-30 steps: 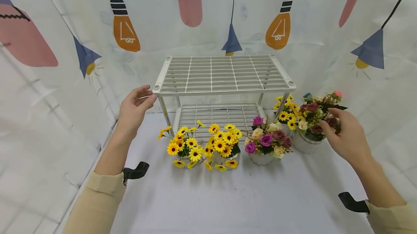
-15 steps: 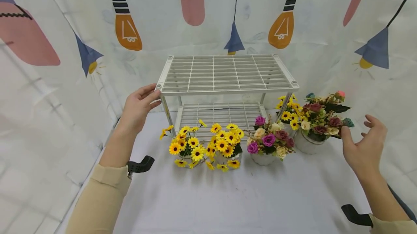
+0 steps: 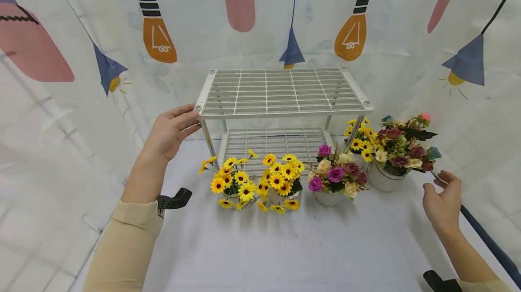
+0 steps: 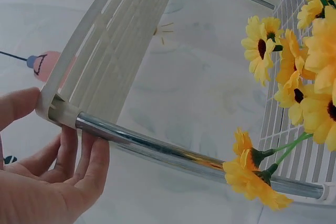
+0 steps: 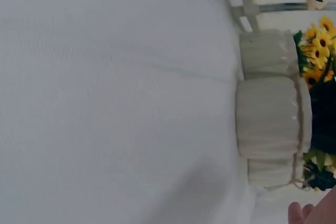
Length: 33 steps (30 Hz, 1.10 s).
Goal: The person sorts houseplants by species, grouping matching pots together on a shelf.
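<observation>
A white two-tier shelf rack point(image 3: 285, 115) with metal posts stands at the back of the table. My left hand point(image 3: 168, 136) grips its front left corner. In the left wrist view the thumb point(image 4: 21, 106) is at the corner and the fingers point(image 4: 94, 166) lie behind the chrome post point(image 4: 152, 142). My right hand point(image 3: 442, 204), fingers loosely bent and holding nothing, is just right of a pot of mixed roses point(image 3: 396, 152). In the right wrist view only a bit of the right hand point(image 5: 310, 214) shows, below the white pots point(image 5: 268, 116).
Two pots of yellow daisies point(image 3: 232, 183) point(image 3: 281, 179) and a pot of purple and cream roses point(image 3: 335, 174) stand before the rack. More yellow daisies point(image 3: 360, 140) stand by its right post. A patterned curtain point(image 3: 260, 48) hangs behind the white table point(image 3: 305, 247).
My right hand has left the mixed roses, moving right, then down and a little back left. My left hand has stayed at the rack's corner, its fingers closing in around it.
</observation>
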Each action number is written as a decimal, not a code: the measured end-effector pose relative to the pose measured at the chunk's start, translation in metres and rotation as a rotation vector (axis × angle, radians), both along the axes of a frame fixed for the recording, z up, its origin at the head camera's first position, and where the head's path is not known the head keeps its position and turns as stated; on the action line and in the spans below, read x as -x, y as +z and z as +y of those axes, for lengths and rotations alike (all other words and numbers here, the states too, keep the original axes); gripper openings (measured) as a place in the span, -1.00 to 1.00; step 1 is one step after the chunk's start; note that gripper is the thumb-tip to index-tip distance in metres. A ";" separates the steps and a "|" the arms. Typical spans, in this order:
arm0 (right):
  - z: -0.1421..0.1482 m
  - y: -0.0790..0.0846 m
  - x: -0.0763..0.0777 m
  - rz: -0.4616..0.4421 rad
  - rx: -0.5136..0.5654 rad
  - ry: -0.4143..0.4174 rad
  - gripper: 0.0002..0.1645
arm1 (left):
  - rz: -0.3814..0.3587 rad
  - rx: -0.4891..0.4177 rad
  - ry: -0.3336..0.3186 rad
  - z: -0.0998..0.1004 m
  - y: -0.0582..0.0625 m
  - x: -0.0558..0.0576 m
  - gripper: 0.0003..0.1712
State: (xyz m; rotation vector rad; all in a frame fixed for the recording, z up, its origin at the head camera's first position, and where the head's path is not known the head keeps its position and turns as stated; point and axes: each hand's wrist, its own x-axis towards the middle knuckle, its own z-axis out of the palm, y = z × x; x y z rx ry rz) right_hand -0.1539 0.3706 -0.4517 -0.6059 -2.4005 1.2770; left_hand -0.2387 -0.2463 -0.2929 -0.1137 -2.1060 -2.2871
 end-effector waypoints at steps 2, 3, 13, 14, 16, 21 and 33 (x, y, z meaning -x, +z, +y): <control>-0.003 -0.004 0.003 -0.035 0.041 0.024 -0.23 | -0.009 -0.011 0.005 -0.001 0.001 0.000 -0.27; -0.004 -0.006 0.004 -0.043 0.050 0.037 -0.22 | -0.014 -0.013 0.005 -0.001 0.002 -0.001 -0.27; -0.019 -0.025 0.017 -0.051 0.090 0.182 0.04 | -0.044 -0.001 -0.003 -0.001 0.010 -0.001 -0.24; -0.021 -0.026 0.019 -0.052 0.095 0.196 0.09 | -0.048 -0.003 -0.002 -0.001 0.010 -0.001 -0.24; -0.024 -0.028 0.021 -0.055 0.112 0.217 0.18 | -0.055 -0.007 0.001 -0.001 0.010 -0.001 -0.23; -0.034 -0.033 0.028 -0.007 0.211 0.129 0.21 | -0.070 -0.025 0.003 -0.002 0.009 -0.002 -0.22; -0.048 -0.048 0.046 0.058 0.302 0.013 0.28 | -0.050 -0.029 -0.003 0.002 0.005 -0.002 -0.25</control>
